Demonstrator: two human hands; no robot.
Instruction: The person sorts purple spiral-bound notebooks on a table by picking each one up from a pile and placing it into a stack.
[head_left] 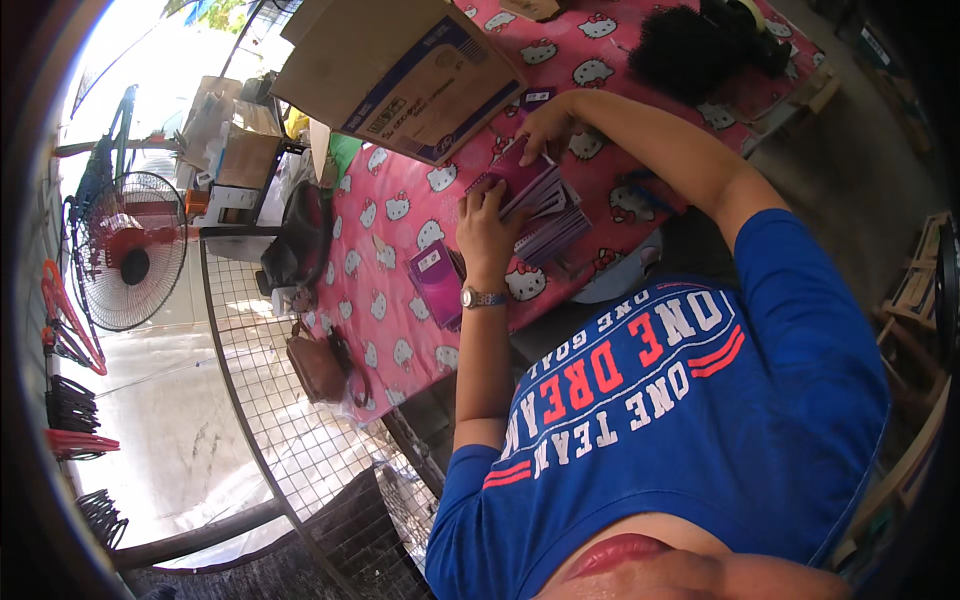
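1. Booklets, purple-covered (515, 175), one or more; on the worktop (395, 255) in front of the person, between and beneath the two hands; pale page edges face the person.
2. Left hand (487, 222), wearing a metal-banded wristwatch (468, 297); fingers bent and laid on the purple cover at its left side, thumb toward the page edges; contact plain, but whether it grasps or only presses, cannot tell.
3. Right hand (545, 127); fingers curled down to touch the upper right part of the same cover; whether it grips or merely steadies, cannot tell.
4. Stack of booklets (553, 232), page edges showing; just below and right of the left hand, nearer the person.
5. Purple pile (433, 283), white label on top; lies left of the watch-wearing wrist, apart from item 1.
6. Cardboard box (410, 85), printed, flap raised; stands beyond the hands, to the left.
7. Worktop covering, pink, cat-face print; dark fluffy bundle (685, 52) at its far right.
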